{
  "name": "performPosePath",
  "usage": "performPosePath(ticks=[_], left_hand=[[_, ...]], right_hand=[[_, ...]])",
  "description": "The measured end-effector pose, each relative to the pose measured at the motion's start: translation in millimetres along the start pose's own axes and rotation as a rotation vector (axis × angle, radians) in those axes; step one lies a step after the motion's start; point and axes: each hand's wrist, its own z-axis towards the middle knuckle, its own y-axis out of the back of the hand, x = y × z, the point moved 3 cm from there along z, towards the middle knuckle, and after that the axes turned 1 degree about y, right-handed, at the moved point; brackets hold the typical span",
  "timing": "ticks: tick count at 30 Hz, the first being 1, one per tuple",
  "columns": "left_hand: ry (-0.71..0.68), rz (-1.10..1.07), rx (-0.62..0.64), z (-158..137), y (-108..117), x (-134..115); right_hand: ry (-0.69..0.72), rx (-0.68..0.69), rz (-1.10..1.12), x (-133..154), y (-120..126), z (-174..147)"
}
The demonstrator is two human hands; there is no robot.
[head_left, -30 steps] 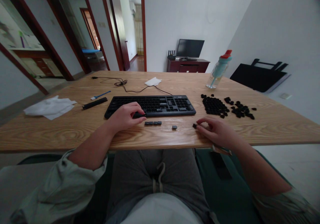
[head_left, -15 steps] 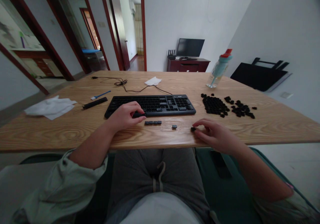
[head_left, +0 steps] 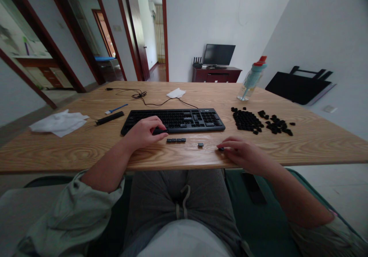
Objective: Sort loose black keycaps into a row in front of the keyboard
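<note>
On the worktop (head_left: 66, 149), the right hand (head_left: 243, 153) touches 1 keycap (head_left: 220, 149); the left hand (head_left: 146, 131) overlaps the keyboard (head_left: 201, 120), both grips unclear.

On the wood-grain table (head_left: 71, 155): black keyboard (head_left: 176, 120), loose keycaps (head_left: 247, 121), blue brush (head_left: 117, 109), bottle (head_left: 250, 84), white tissues (head_left: 59, 123).

pale green sleeves (head_left: 69, 211), loose, wrinkled, bunched up; small dark spot (head_left: 76, 185) on left one, pink bit (head_left: 334, 213) at edge of right. whitish top (head_left: 178, 241). dark grey pants (head_left: 152, 203), pale drawstring (head_left: 185, 201), ends hanging.
</note>
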Motion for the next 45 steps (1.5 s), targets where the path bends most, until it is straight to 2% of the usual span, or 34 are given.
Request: performPosePath(ticks=[5, 15, 18, 21, 24, 27, 32, 45], left_hand=[[0.0, -0.001, -0.002, 0, 1, 0], [-0.013, 0.001, -0.005, 0, 1, 0], [-0.009, -0.009, -0.003, 0, 1, 0], [0.003, -0.015, -0.009, 0, 1, -1], [0.016, -0.012, -0.014, -1, 2, -3], [0.02, -0.008, -0.016, -1, 3, -5], [-0.005, -0.007, -0.01, -1, 3, -6], [0.004, 0.005, 0.002, -1, 3, -6]], right_hand=[[-0.055, 0.047, 0.001, 4, 0, 2], [-0.128, 0.042, -0.054, 3, -1, 8], [-0.099, -0.013, -0.052, 8, 1, 16], [0.004, -0.071, -0.043, 25, -1, 31], [0.087, -0.104, -0.043, 45, -11, 52], [0.114, -0.111, -0.045, 55, -26, 69], [0.119, -0.083, -0.023, 52, -44, 77], [0.057, -0.071, 0.007, 44, -45, 75]])
